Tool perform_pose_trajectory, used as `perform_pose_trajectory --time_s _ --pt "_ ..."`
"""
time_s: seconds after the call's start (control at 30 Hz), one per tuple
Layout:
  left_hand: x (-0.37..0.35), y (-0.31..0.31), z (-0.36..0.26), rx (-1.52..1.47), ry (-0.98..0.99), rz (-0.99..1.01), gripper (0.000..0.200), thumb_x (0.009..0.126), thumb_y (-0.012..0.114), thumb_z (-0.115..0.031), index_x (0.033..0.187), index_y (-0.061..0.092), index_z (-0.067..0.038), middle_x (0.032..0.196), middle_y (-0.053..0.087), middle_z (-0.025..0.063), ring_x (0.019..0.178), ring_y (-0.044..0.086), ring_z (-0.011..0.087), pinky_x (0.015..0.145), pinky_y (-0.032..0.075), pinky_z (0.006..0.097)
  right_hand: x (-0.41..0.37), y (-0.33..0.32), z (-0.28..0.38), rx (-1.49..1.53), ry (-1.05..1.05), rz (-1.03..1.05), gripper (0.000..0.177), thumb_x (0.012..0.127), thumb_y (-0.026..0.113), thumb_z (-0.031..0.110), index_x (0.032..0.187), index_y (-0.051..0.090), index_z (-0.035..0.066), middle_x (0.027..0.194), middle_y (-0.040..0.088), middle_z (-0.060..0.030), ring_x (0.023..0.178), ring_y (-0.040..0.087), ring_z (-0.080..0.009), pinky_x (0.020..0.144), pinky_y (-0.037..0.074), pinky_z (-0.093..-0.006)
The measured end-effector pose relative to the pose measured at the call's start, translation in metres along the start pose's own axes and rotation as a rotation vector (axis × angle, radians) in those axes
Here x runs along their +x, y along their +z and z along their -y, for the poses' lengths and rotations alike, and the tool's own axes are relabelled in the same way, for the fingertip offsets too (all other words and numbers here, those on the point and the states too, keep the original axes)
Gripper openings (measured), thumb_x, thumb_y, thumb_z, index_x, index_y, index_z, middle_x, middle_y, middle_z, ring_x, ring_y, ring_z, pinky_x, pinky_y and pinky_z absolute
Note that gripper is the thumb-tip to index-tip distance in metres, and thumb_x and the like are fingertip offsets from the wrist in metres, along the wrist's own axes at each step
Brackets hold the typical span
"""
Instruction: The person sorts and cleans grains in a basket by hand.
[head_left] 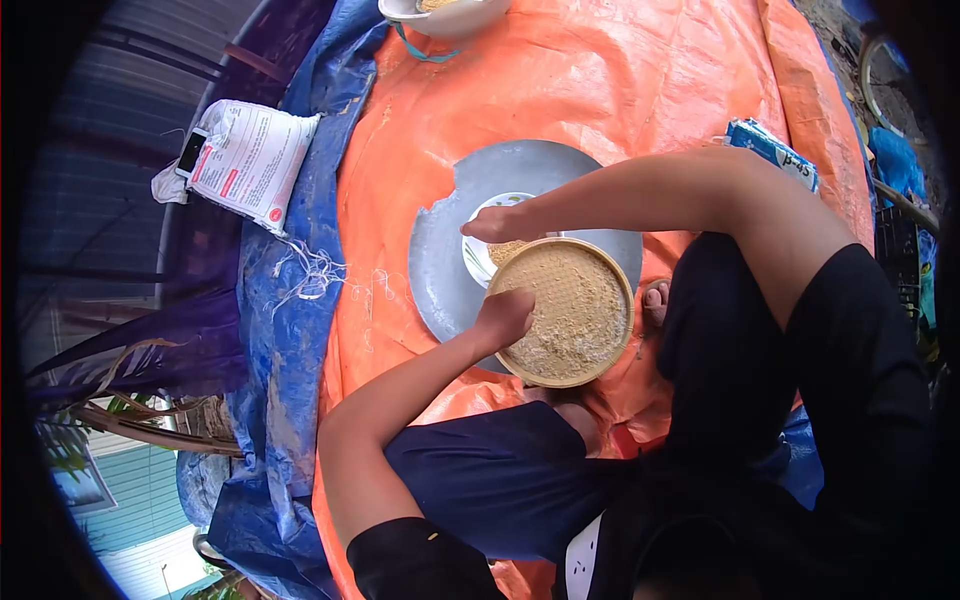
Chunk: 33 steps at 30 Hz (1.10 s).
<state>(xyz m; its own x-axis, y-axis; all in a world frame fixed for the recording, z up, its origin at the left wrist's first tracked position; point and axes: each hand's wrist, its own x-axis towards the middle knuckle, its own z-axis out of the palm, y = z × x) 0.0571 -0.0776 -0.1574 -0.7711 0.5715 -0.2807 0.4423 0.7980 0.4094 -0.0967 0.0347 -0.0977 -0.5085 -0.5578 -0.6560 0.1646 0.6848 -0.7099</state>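
Observation:
My left hand (507,316) is closed at the left side of a round, yellow-rimmed sieve (628,330), which holds a coarse tan meal with paler powder along its lower part. A grid-like mesh pattern shows through the meal. Just beyond it, my right hand (490,225) is over a white bowl (475,262) with green markings and tan grain inside. The right hand's fingers look bent together, and what they hold, if anything, is hidden. The bowl sits on a large round grey tray (440,285) with a broken edge at its upper left; the sieve overlaps both.
An orange tarp (540,90) covers the ground, bordered by a blue tarp (275,370). A white printed sack (255,160) lies at left near loose white threads (312,270). Another bowl (470,20) stands at the top; a blue-and-white packet (770,152) lies at right.

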Motion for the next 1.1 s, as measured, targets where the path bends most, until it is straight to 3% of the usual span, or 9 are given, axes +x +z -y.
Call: perform_pose_trajectory --time_s 0.27,0.47,0.57,0.6,0.7,0.8,0.9,1.0,1.1 --pt "-0.025 0.002 0.0 -0.002 0.012 -0.037 0.018 0.079 0.063 -0.016 0.093 0.057 -0.008 0.093 0.059 0.0114 0.08 0.062 0.033 0.067 0.05 0.0443 0.005 0.012 0.009 -0.294 0.047 0.19 0.069 0.092 0.034 0.054 0.138 0.038 0.002 0.144 0.033 -0.0223 0.134 0.028 -0.0382 0.112 0.021 -0.0492" --pt "-0.024 -0.011 0.003 -0.019 -0.055 0.043 0.026 0.08 0.063 -0.014 0.104 0.057 -0.008 0.097 0.059 0.0124 0.084 0.062 0.0357 0.07 0.05 0.0463 -0.014 0.006 -0.022 -1.052 -0.366 0.036 0.084 0.09 0.039 0.063 0.145 0.028 0.001 0.155 0.013 -0.0232 0.142 0.012 -0.044 0.113 0.021 -0.0551" --pt "-0.026 -0.023 -0.002 0.024 -0.128 0.092 0.028 0.08 0.063 -0.011 0.107 0.057 -0.008 0.097 0.059 0.0117 0.083 0.062 0.0365 0.07 0.05 0.0465 -0.012 -0.01 -0.055 -1.098 -0.401 -0.034 0.078 0.089 0.047 0.056 0.142 0.033 0.0 0.151 0.022 -0.0234 0.139 0.024 -0.0408 0.107 0.031 -0.0538" --pt "-0.028 -0.021 -0.001 0.013 -0.079 -0.003 0.027 0.08 0.062 -0.01 0.106 0.057 -0.008 0.096 0.06 0.0115 0.082 0.062 0.0363 0.069 0.051 0.046 -0.017 -0.018 -0.067 -1.09 -0.375 -0.058 0.076 0.089 0.048 0.054 0.141 0.033 0.0 0.15 0.026 -0.0236 0.137 0.03 -0.0402 0.106 0.034 -0.0529" --pt "-0.039 -0.028 0.011 0.036 0.027 -0.208 0.024 0.079 0.061 -0.004 0.103 0.058 -0.007 0.091 0.06 0.0108 0.079 0.063 0.034 0.066 0.051 0.0435 -0.027 -0.046 -0.085 -1.089 -0.218 0.048 0.069 0.086 0.055 0.053 0.126 0.053 -0.004 0.122 0.057 -0.0267 0.113 0.056 -0.0394 0.091 0.047 -0.0478" --pt "-0.047 -0.062 0.035 0.175 0.127 -0.221 0.023 0.08 0.061 -0.005 0.103 0.058 -0.006 0.092 0.061 0.0102 0.077 0.064 0.0301 0.066 0.052 0.041 -0.033 -0.069 -0.11 -0.976 -0.087 0.131 0.063 0.085 0.056 0.054 0.099 0.066 -0.006 0.092 0.065 -0.0285 0.093 0.063 -0.0409 0.082 0.05 -0.0455" --pt "-0.062 -0.087 0.05 0.06 -0.093 -0.453 0.021 0.081 0.062 -0.007 0.102 0.059 -0.006 0.091 0.064 0.01 0.075 0.065 0.027 0.066 0.052 0.0392 -0.06 -0.062 -0.155 -0.662 -0.133 -0.201 0.063 0.088 0.05 0.055 0.101 0.065 -0.006 0.094 0.065 -0.0278 0.093 0.064 -0.0403 0.081 0.05 -0.0447" --pt "-0.08 -0.094 0.052 -0.029 -0.33 -0.487 0.018 0.083 0.062 -0.01 0.1 0.06 -0.006 0.087 0.064 0.0112 0.078 0.064 0.0305 0.068 0.051 0.0419 -0.08 -0.025 -0.193 -0.338 -0.174 -0.398 0.057 0.089 0.054 0.049 0.104 0.064 -0.004 0.097 0.065 -0.0273 0.092 0.065 -0.0387 0.08 0.05 -0.0437" --pt "-0.097 -0.092 0.051 0.139 -0.212 -0.369 0.014 0.082 0.062 -0.011 0.096 0.06 -0.006 0.085 0.064 0.0114 0.078 0.064 0.03 0.067 0.051 0.042 -0.083 0.007 -0.207 -0.239 -0.26 -0.413 0.048 0.086 0.059 0.041 0.094 0.064 -0.006 0.086 0.065 -0.0276 0.089 0.065 -0.0402 0.077 0.049 -0.0459"
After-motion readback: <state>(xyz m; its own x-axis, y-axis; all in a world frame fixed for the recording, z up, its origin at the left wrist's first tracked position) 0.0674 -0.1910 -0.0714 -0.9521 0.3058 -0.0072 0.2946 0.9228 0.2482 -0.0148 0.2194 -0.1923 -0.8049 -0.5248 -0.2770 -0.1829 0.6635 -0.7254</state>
